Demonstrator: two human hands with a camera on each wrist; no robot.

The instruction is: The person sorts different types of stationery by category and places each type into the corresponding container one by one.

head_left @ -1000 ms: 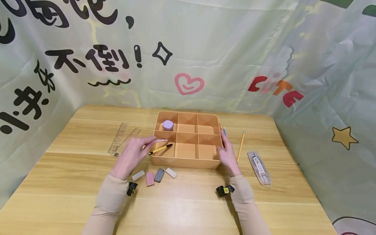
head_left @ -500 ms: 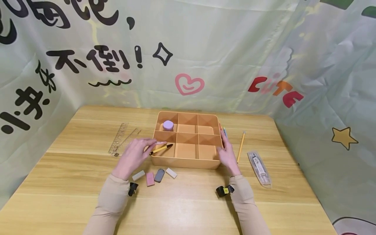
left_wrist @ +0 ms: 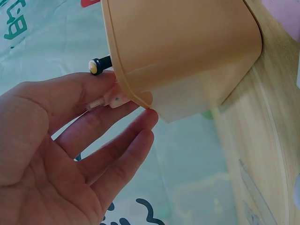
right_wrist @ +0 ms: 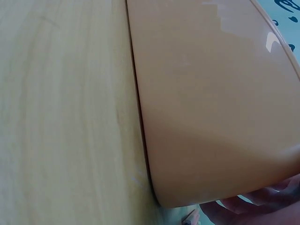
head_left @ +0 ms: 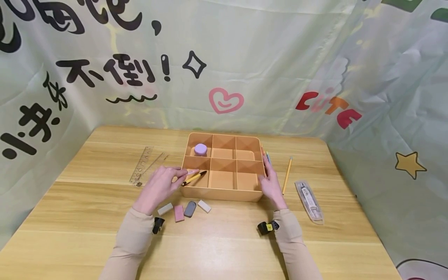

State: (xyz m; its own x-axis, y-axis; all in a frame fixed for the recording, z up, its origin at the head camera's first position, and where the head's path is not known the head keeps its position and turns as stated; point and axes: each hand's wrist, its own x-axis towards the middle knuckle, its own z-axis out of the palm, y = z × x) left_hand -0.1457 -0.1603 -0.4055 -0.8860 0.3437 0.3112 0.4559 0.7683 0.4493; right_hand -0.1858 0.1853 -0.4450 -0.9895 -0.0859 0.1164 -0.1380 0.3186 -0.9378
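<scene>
Left hand (head_left: pixel 161 186) is pinching a small pink pen-like piece (head_left: pixel 193 172) at the left edge of an orange plastic 6-compartment box (head_left: pixel 222 194), by the front-left compartment. A yellow-and-black pen (head_left: pixel 194 178) pokes past that edge too, can't tell if the hand touches it. Right hand (head_left: pixel 271 186) is gripping the box's right wall. Round purple-topped container (head_left: pixel 200 149) is in the back-left compartment.
</scene>
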